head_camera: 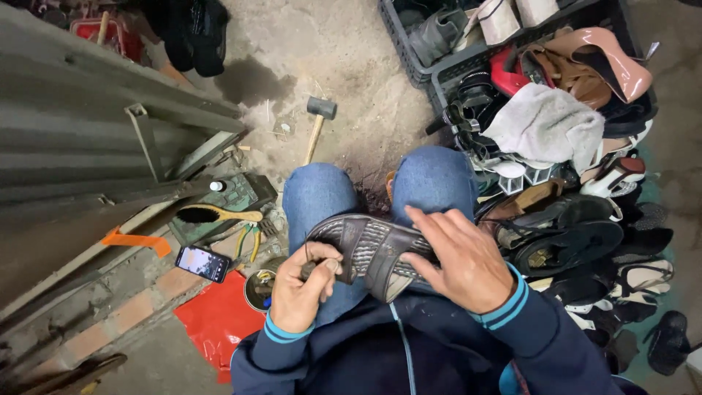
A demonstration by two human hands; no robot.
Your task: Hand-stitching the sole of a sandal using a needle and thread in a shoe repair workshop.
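The left hand (306,281) is pinching a thin tool (311,257) at the edge of a dark sandal (369,249) lying across the knees, while the right hand (457,260) is pressing flat on its straps, fingers spread. The work looks to be underway at that edge; how much is finished I cannot tell. A brush (216,214), pliers (248,241) and a phone (202,262) are lying to the left, a mallet (318,121) ahead on the floor, and a shoe pile (585,227) is crowding the right knee.
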